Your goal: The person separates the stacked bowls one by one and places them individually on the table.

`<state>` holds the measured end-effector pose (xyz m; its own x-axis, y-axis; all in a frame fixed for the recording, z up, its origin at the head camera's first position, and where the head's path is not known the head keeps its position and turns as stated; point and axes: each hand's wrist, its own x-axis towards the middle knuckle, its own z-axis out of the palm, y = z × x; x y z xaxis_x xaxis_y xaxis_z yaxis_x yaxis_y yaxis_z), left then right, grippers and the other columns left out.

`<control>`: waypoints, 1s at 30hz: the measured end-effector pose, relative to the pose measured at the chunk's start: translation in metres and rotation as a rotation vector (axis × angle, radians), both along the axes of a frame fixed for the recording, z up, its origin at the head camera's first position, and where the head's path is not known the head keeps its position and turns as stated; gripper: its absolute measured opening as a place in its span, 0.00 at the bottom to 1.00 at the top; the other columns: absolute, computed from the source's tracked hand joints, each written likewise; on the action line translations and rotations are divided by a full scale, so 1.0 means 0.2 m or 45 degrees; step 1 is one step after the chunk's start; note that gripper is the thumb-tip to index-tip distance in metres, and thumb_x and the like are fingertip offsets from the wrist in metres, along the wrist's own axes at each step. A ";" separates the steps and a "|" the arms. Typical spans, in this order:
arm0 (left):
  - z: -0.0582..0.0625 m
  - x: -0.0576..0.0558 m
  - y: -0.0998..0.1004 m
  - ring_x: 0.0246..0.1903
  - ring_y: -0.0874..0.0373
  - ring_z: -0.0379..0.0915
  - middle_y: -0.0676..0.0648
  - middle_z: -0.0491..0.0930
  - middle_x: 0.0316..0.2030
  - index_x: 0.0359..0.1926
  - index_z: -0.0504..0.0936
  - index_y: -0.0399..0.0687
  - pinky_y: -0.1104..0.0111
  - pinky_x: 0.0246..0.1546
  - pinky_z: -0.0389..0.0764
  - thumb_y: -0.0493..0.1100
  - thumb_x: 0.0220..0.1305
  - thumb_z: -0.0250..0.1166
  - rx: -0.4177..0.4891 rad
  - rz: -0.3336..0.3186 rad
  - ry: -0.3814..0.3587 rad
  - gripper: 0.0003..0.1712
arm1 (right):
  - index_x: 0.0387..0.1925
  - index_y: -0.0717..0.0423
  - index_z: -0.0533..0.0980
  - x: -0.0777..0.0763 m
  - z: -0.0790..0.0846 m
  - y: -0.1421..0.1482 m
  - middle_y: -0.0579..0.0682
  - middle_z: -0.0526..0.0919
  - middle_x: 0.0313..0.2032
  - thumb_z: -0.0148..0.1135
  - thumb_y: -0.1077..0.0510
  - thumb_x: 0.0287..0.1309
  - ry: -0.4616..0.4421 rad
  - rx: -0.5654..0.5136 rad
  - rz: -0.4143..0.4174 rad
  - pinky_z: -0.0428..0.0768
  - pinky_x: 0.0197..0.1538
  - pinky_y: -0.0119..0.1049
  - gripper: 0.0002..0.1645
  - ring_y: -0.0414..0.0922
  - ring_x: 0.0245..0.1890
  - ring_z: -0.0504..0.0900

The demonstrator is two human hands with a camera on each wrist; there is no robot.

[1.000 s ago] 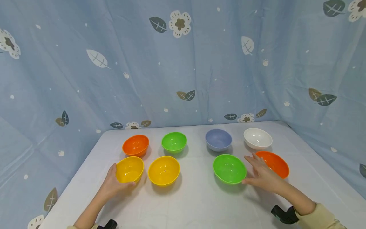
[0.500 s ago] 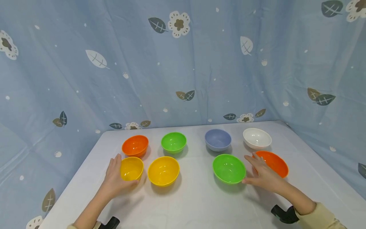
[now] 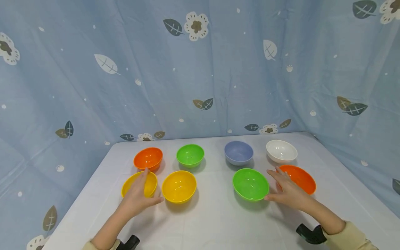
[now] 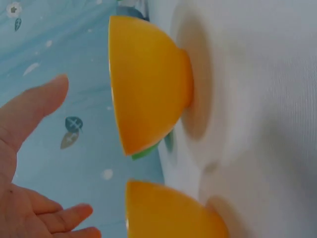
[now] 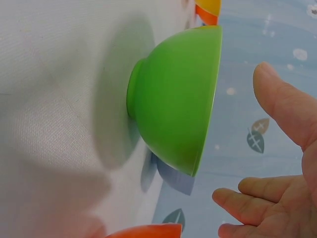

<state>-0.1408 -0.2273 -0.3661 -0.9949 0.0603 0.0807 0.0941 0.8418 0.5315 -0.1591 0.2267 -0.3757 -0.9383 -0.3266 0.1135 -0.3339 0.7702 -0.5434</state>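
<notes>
My left hand [image 3: 137,197] hovers over the near side of the left yellow bowl [image 3: 151,184], fingers spread and holding nothing. Its thumb points toward the second yellow bowl [image 3: 179,187]; in the left wrist view a gap separates the thumb from that bowl [image 4: 146,84]. On the other side, my right hand [image 3: 288,191] is held between the front green bowl [image 3: 251,184] and the right orange bowl [image 3: 300,180], hiding part of the orange one. Its fingers are extended and grip nothing. The right wrist view has the thumb apart from the green bowl's rim [image 5: 178,99].
Behind stand another orange bowl [image 3: 148,159], a smaller green bowl [image 3: 190,155], a blue bowl [image 3: 239,153] and a white bowl [image 3: 282,151]. All rest upright on the white-covered table [image 3: 215,222]. A blue patterned curtain [image 3: 200,69] encloses the back and sides.
My left hand has come off the left yellow bowl's left side and shifted right, across that bowl toward the second yellow one. The right hand and the bowls have stayed in place.
</notes>
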 end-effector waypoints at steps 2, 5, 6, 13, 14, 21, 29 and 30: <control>-0.02 -0.01 0.02 0.63 0.35 0.50 0.30 0.52 0.65 0.68 0.45 0.31 0.43 0.59 0.58 0.58 0.39 0.74 0.002 -0.025 -0.013 0.66 | 0.61 0.70 0.60 0.00 0.00 0.00 0.76 0.54 0.62 0.72 0.44 0.38 0.001 -0.002 0.000 0.51 0.54 0.72 0.55 0.77 0.60 0.48; -0.05 -0.02 0.06 0.63 0.36 0.51 0.32 0.55 0.66 0.69 0.46 0.35 0.44 0.60 0.59 0.61 0.36 0.74 0.006 -0.070 -0.025 0.68 | 0.61 0.70 0.60 0.00 0.00 0.00 0.76 0.54 0.62 0.72 0.44 0.37 0.006 -0.004 0.000 0.51 0.53 0.73 0.55 0.77 0.60 0.47; -0.06 -0.02 0.08 0.64 0.36 0.51 0.33 0.54 0.66 0.69 0.46 0.35 0.44 0.60 0.58 0.61 0.35 0.74 0.001 -0.087 -0.029 0.68 | 0.61 0.70 0.60 0.00 0.00 0.00 0.76 0.54 0.62 0.72 0.44 0.37 0.008 -0.003 0.000 0.51 0.53 0.73 0.55 0.77 0.60 0.47; -0.09 -0.04 0.17 0.65 0.36 0.49 0.32 0.52 0.66 0.67 0.49 0.28 0.45 0.62 0.55 0.61 0.36 0.74 -0.009 -0.128 -0.061 0.67 | 0.61 0.71 0.59 -0.01 -0.01 0.01 0.76 0.54 0.62 0.73 0.45 0.36 0.042 -0.010 0.015 0.50 0.54 0.73 0.55 0.77 0.60 0.47; -0.09 -0.04 0.18 0.65 0.36 0.50 0.31 0.53 0.66 0.67 0.49 0.28 0.46 0.62 0.55 0.61 0.36 0.74 -0.006 -0.119 -0.071 0.67 | 0.61 0.71 0.59 -0.01 -0.01 0.01 0.76 0.54 0.62 0.73 0.45 0.37 0.042 -0.009 0.016 0.51 0.54 0.72 0.55 0.77 0.60 0.47; -0.10 -0.07 0.21 0.62 0.35 0.54 0.31 0.56 0.64 0.67 0.47 0.28 0.46 0.60 0.59 0.64 0.36 0.73 -0.024 -0.062 -0.084 0.69 | 0.62 0.71 0.58 0.00 0.01 0.03 0.77 0.51 0.62 0.72 0.44 0.38 0.026 -0.014 0.004 0.50 0.55 0.72 0.56 0.76 0.61 0.46; -0.10 -0.09 0.24 0.60 0.35 0.58 0.29 0.61 0.61 0.66 0.49 0.26 0.47 0.59 0.62 0.63 0.34 0.74 -0.055 -0.083 -0.032 0.69 | 0.62 0.72 0.58 0.00 0.02 0.07 0.78 0.53 0.61 0.72 0.45 0.38 0.034 0.014 -0.032 0.51 0.54 0.72 0.55 0.77 0.60 0.46; -0.10 -0.09 0.25 0.60 0.35 0.58 0.29 0.61 0.61 0.66 0.49 0.26 0.47 0.59 0.62 0.63 0.34 0.74 -0.051 -0.084 -0.034 0.69 | 0.61 0.72 0.58 0.00 0.02 0.08 0.78 0.53 0.61 0.71 0.45 0.38 0.029 0.017 -0.038 0.51 0.55 0.72 0.55 0.77 0.60 0.46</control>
